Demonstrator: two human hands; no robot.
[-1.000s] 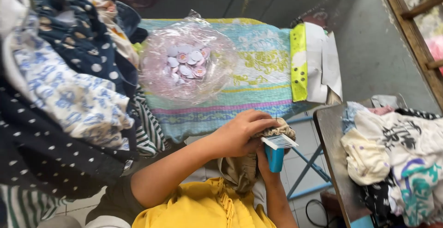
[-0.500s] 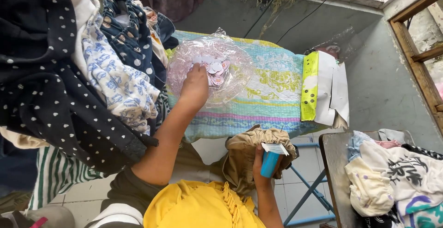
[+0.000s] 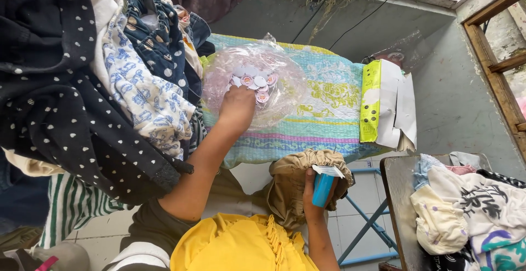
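Clear plastic bag of round tags (image 3: pixel 257 84) is entered by the left hand (image 3: pixel 236 106), fingers curled among the tags; a blue tool (image 3: pixel 322 189) is gripped by the right hand (image 3: pixel 311 197).

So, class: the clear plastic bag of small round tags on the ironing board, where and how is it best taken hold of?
Probably by the bunched neck at the far end of the bag, pinched from above. The film gathers into a peak there, clear of the round tags heaped in its middle, so fingers can close on it. The left hand already rests on the near side, so come in from the far side.
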